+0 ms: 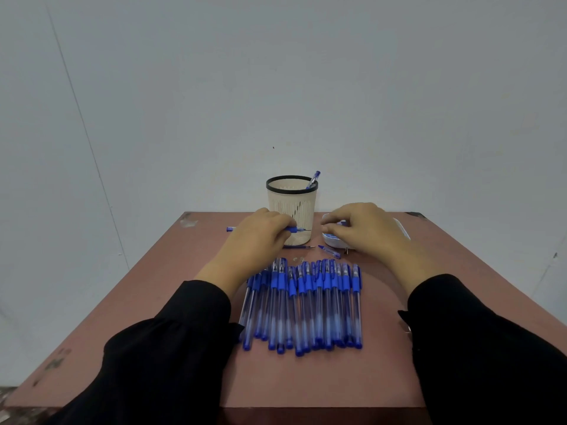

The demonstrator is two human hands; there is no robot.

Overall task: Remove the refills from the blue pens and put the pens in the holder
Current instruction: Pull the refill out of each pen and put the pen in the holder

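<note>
Several capped blue pens lie side by side on the brown table. My left hand grips an uncapped blue pen held level in front of the cream holder, tip pointing right. One blue pen stands in the holder. My right hand hovers over a small white dish, fingers curled round a small blue piece that is mostly hidden. A loose refill and a blue cap lie between holder and pens.
The table stands against a pale wall. Its front edge is close to me, and its left and right edges fall off to the floor. Tiny clear bits lie just beyond the pen row.
</note>
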